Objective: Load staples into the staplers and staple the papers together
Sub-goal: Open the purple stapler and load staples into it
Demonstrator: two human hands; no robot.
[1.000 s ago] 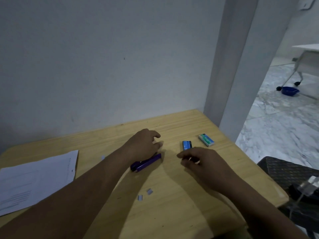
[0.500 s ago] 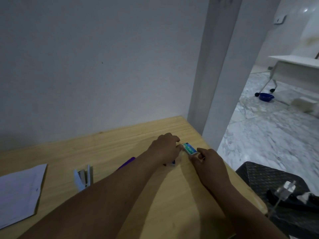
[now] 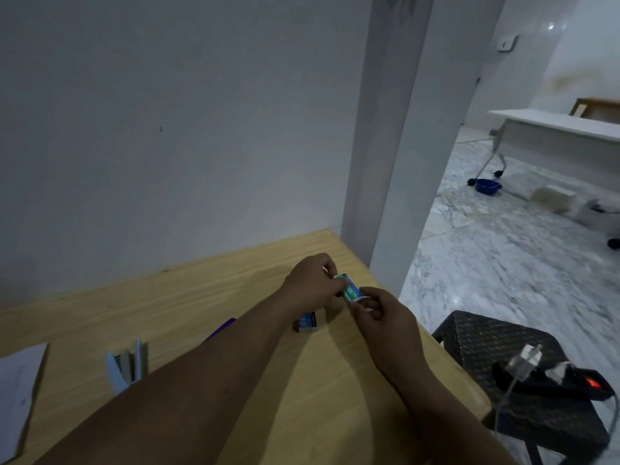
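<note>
A small green staple box (image 3: 350, 290) is held just above the wooden table (image 3: 201, 297) near its far right corner. My left hand (image 3: 310, 280) pinches its far end and my right hand (image 3: 382, 317) grips its near end. A blue staple box (image 3: 307, 323) lies on the table beneath my left wrist. A purple stapler (image 3: 223, 325) shows only its tip behind my left forearm. A light blue stapler (image 3: 129, 364) lies opened up at the left. White papers (image 3: 16, 391) rest at the left edge.
The wall and a pillar (image 3: 385, 146) stand close behind the table. A dark woven stool (image 3: 486, 340) at the right carries a power strip (image 3: 570, 380) with plugs and a cable. Beyond it lie a marble floor and a white wheeled desk (image 3: 553, 135).
Both hands left the purple stapler and blue box, reached to the green staple box and lifted it between them. The camera has swung right, bringing the light blue stapler into sight.
</note>
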